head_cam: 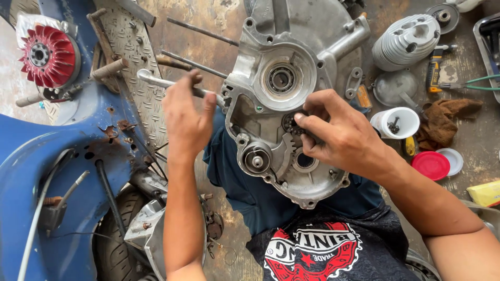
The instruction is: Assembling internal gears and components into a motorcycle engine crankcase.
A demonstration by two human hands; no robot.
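The blue, rust-pitted scooter body fills the left of the view, lying on a stained concrete floor. Beside it, propped over dark cloth at the person's lap, sits the cast grey aluminium engine crankcase half, its inner face up, with a steel ball bearing in the round central bore and a toothed sector gear lower down.

The right hand rests on the casing's middle, fingers pressed together around a small dark gear, pinching it against its seat just below the bearing. The left hand is closed around a long silvery steel spanner whose working end meets the casing's left edge; whether it sits on a nut or a stud there is hard to tell, since the fingers cover the joint.

The step in hand looks like holding the small gear steady while the tool works a fastener at the rim. The next move would call for keeping that pinch firm so the gear cannot turn or tip, and swinging the spanner in a short arc, clear of the two thin steel rods lying close above it.

Farther off lie a finned grey cylinder, a red finned flywheel fan, a white plastic cup of small parts and a red round lid.
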